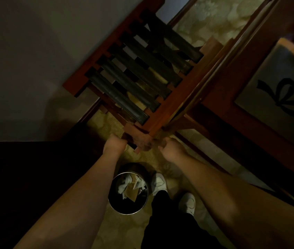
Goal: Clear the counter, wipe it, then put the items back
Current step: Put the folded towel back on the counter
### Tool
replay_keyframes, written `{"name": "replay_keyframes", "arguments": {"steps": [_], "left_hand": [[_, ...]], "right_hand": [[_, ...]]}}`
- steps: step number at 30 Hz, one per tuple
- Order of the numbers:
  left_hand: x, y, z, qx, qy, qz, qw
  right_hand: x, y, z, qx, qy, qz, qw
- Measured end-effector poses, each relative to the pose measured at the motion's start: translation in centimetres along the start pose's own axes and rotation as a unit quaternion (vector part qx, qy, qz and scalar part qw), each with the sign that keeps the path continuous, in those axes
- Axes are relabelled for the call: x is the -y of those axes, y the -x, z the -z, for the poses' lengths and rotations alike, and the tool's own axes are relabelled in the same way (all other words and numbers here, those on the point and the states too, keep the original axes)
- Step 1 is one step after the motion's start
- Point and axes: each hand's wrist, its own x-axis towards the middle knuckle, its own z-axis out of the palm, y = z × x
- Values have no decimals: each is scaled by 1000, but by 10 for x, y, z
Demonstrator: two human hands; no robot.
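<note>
Gripping the near corner of a wooden luggage rack, left hand and right hand both curl fingers round its frame; a metal wastebasket sits just below.

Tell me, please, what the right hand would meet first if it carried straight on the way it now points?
Most likely the wooden luggage rack: the right hand already grips the rack's near corner and points up along its frame rail. Depth is hard to judge in this dim view.
</note>
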Motion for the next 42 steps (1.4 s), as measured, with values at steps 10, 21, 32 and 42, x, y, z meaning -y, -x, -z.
{"name": "replay_keyframes", "arguments": {"steps": [10,21,32,42], "left_hand": [[-38,132,31,24,114,-89,989],[-128,268,37,39,-4,-339,940],[-207,389,-49,75,-75,-485,868],[-262,465,-158,99,-103,-494,857]], "right_hand": [[0,116,82,49,42,71,995],[-61,251,163,-92,61,156,982],[-212,340,209,-204,-76,106,970],[-354,355,257,-350,-203,29,914]]}}
